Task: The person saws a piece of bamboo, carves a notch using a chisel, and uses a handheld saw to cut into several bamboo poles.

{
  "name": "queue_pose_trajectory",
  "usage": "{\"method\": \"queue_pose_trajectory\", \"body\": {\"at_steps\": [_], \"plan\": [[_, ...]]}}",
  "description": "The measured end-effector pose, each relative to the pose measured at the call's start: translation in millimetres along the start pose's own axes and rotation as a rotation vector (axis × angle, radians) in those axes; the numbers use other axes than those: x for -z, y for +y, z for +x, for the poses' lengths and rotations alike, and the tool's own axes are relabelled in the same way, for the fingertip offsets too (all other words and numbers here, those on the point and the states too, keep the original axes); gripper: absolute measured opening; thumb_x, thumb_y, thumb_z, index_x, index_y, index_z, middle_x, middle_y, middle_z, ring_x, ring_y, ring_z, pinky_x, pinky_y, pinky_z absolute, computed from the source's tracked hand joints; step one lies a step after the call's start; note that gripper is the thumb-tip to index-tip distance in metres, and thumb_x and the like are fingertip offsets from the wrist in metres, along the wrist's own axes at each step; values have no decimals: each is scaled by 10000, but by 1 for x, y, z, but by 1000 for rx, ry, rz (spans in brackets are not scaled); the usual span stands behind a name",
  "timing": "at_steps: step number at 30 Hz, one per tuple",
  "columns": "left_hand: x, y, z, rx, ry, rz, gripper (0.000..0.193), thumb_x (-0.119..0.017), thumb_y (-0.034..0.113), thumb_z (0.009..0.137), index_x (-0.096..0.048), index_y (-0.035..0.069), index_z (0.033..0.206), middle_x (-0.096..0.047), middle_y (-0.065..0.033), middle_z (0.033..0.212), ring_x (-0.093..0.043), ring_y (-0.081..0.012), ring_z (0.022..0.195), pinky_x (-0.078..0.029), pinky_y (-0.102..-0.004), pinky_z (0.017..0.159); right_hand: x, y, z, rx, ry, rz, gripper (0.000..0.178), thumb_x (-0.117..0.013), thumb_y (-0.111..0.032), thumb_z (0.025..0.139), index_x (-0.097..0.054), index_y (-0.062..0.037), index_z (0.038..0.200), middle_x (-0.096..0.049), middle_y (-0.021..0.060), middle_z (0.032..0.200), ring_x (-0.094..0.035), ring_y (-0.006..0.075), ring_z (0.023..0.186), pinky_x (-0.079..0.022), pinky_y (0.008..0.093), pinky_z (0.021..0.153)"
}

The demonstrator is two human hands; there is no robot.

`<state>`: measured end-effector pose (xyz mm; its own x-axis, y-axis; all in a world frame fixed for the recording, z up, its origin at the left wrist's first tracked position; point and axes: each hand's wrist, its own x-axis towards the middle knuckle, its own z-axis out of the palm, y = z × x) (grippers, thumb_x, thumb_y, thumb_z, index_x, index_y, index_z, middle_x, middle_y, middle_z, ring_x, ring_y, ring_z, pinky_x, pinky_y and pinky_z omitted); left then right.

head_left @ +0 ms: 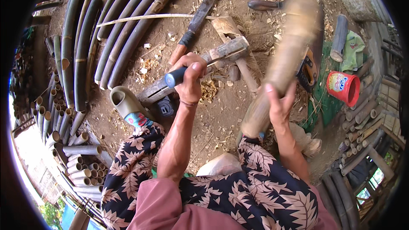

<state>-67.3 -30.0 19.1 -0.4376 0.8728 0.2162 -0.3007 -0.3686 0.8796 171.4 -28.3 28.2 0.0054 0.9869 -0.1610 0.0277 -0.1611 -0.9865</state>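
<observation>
1. The split bamboo piece (pixel 226 48) lies in front of the person, left of centre; its long axis slants from near the olive clog (pixel 123 101) at lower left to the upper right, and a dark slot runs along its length.
2. The blue-handled knife (pixel 174 78) crosses above that piece; its handle end points to the lower left, its blade to the upper right, nearly along the bamboo.
3. The thick bamboo club (pixel 279 61) is to the right, its long axis rising from near the right knee away from the person, leaning rightward; its far end is blurred.
4. The left hand (pixel 190 79) is closed in a fist around the knife's handle.
5. The right hand (pixel 282 105) is curled against the club's near part, thumb along its side; the other fingers are mostly hidden, so how far they wrap cannot be told.
6. The handsaw (pixel 310 70) lies beyond the right hand, near the red bucket (pixel 351 90).
</observation>
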Motion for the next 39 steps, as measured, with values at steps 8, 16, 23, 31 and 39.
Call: {"method": "queue_pose_trajectory", "body": {"at_steps": [8, 16, 23, 31, 39], "plan": [[-10, 7, -3, 24, -9, 294, 161, -654, 116, 840, -608, 8, 729, -583, -26, 690, -504, -116, 619, -410, -276, 581, 1, 11, -8, 150, -421, -405, 826, -723, -295, 798, -307, 41, 1428, -534, 239, 1206, -657, 286, 870, -622, 392, 706], [-30, 10, 3, 165, 104, 377, 193, -607, 113, 843, -572, 17, 680, -549, -32, 657, -475, -113, 592, -391, -266, 585, -8, 36, -28, 319, -350, -369, 901, -734, -267, 801, -212, 7, 1483, -523, 215, 1148, -625, 264, 894, -616, 387, 690], [7, 24, 14, 160, 468, -289, 311, -490, 246, 964, -453, 137, 675, -434, -11, 569, -466, -154, 542, -456, -336, 659, 12, -11, -14, -116, -191, 154, 785, -697, -259, 824, -274, 9, 1428, -539, 189, 1056, -626, 209, 708, -614, 369, 576], [-18, 24, 15, -72, 333, 279, 290, -566, 273, 938, -501, 150, 684, -510, 22, 572, -475, -98, 518, -432, -290, 585, 73, -40, -8, -64, -43, -26, 717, -643, -232, 859, -281, -1, 1433, -597, 151, 967, -659, 235, 761, -568, 360, 672], [-8, 28, 5, -38, 411, 118, 353, -517, 319, 955, -443, 157, 650, -380, 23, 523, -371, -108, 451, -454, -366, 587, 61, -32, -9, -89, -218, -77, 791, -691, -244, 796, -307, 35, 1428, -564, 181, 1121, -656, 240, 838, -574, 361, 774]]}}
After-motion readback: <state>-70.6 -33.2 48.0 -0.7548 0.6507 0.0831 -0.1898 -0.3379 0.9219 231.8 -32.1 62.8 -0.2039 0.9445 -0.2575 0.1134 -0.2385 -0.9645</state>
